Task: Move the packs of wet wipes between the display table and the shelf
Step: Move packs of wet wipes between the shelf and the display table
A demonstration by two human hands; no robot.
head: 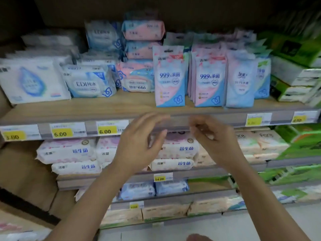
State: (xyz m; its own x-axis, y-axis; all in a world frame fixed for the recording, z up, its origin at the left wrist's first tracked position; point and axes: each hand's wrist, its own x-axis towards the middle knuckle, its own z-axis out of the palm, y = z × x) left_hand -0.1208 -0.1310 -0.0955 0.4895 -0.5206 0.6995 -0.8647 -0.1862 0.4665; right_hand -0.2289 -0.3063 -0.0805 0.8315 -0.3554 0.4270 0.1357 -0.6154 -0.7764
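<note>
Head view shows both hands raised in front of the shelf edge (121, 117), blurred and holding nothing: the left hand (139, 143) has its fingers spread and loosely curved, while the right hand (213, 136) has its fingers curled inward with the thumb near the fingertips, gripping no pack. Just above the hands, upright pink-and-blue packs of wet wipes (169, 79) stand in rows at the front of the shelf board, with flatter blue packs (89, 82) up and to the left of the left hand. Behind the hands, on the next level down, lie stacked white packs (66, 151).
</note>
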